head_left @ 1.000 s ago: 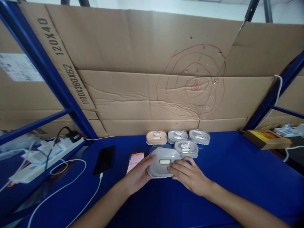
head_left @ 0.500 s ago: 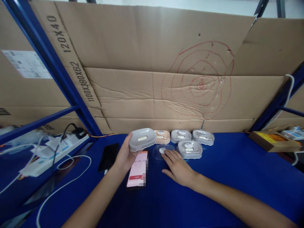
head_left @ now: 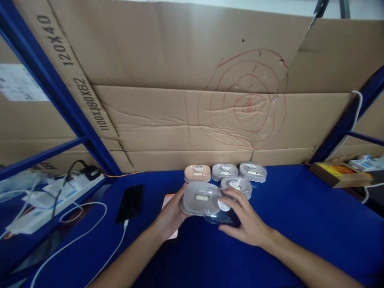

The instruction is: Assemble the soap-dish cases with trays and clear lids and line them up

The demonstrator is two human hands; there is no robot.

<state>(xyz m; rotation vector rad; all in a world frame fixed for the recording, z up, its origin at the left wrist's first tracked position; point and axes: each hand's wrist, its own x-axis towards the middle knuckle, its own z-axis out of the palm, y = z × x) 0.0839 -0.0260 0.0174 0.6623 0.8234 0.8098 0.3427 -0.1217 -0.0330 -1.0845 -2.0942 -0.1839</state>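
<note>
My left hand is closed around the left end of a grey oval soap dish, raised above the blue table. A clear plastic lid with a round white sticker is in my right hand; its fingers grip the lid from above and the side. The lid overlaps the dish's right part, tilted and not squared with it. Behind them stand a peach lidded dish, and grey lidded dishes at the back middle, back right and just in front.
A lit phone lies partly under my left hand. A dark phone with a white cable lies to its left. At far left is a power strip; at right, a cardboard box. A cardboard wall closes the back.
My right hand has lifted the clear lid off the table and brought it to the grey dish. My left hand has moved the dish right and nearer. The view has shifted slightly.
</note>
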